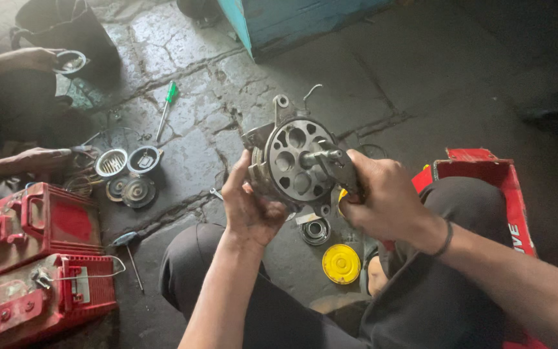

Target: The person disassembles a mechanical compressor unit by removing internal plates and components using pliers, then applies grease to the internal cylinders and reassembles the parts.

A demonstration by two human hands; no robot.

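Note:
My left hand (250,205) grips the side of a round metal motor part (292,161), a housing with several holes in its face and a shaft at the centre. My right hand (382,200) holds pliers (340,169) whose jaws close on that shaft. Both hands hold the part up above my knees, over a stone floor. My legs in dark trousers lie below the hands.
A yellow cap (341,263) and a bearing ring (316,231) lie on the floor under the part. Red batteries (33,258) stand at left, a red box (498,178) at right. Another person's hands (40,158) work near round metal parts (127,171). A green screwdriver (166,106) lies beyond.

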